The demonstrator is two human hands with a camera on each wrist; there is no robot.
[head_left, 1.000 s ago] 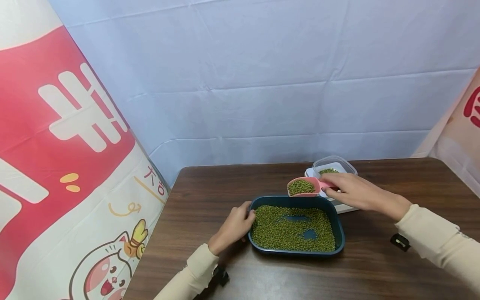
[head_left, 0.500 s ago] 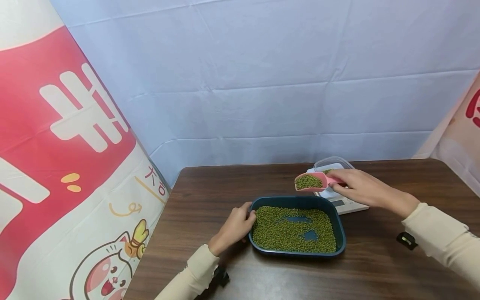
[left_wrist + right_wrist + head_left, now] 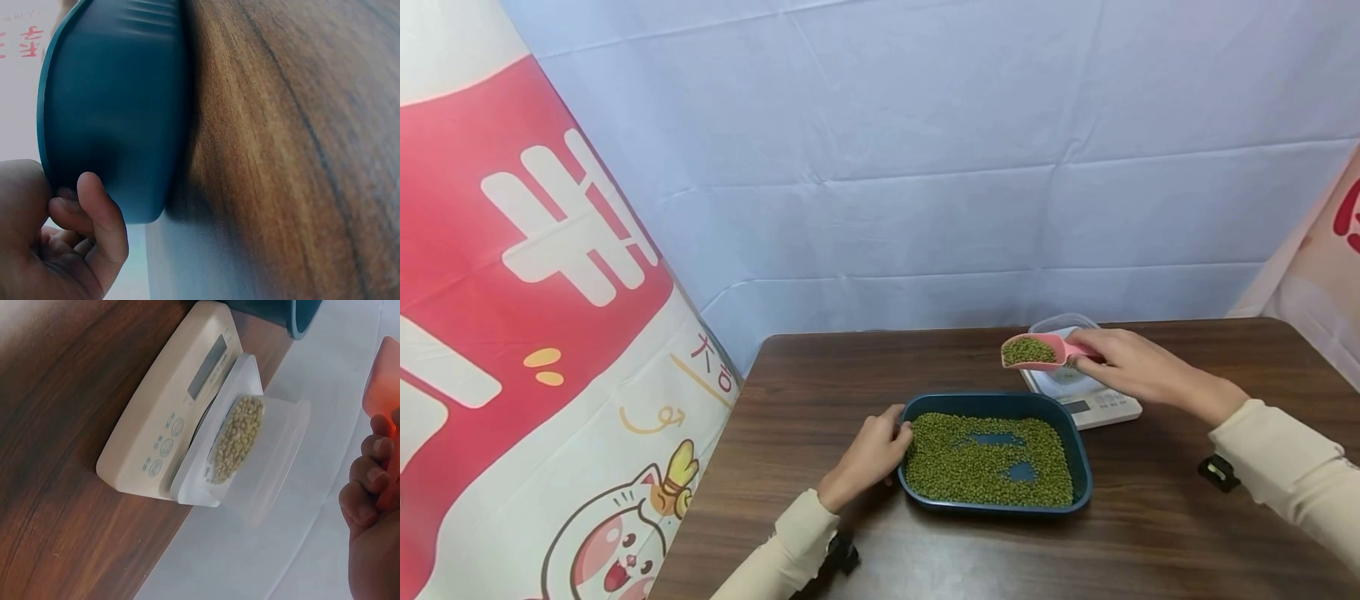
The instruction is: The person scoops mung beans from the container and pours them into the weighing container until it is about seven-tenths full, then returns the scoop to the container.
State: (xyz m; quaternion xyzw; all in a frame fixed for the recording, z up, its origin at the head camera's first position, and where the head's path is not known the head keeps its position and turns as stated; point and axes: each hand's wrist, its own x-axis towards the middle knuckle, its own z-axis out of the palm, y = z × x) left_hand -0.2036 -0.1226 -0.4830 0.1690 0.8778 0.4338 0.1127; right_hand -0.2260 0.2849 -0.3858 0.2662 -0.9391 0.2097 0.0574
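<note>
- The pink plastic scoop (image 3: 1057, 347), loaded with small green beans (image 3: 1028, 351), is held aloft near the clear plastic container (image 3: 275, 450); probably light and stiff, best taken by its handle and kept level (loose beans should roll off easily).
- The right hand (image 3: 1123, 362) curls its fingers round that handle; the left hand (image 3: 867, 450) grips the rim of the dark-blue rectangular plastic tub (image 3: 977, 404).
- The right wrist view shows the container's beans, which the head view mostly hides; only the head view shows the scoop's load.

The head view looks forward and down; both wrist views sit closer, turned sideways. All share the tub (image 3: 985, 404), lower centre from the head.
</note>
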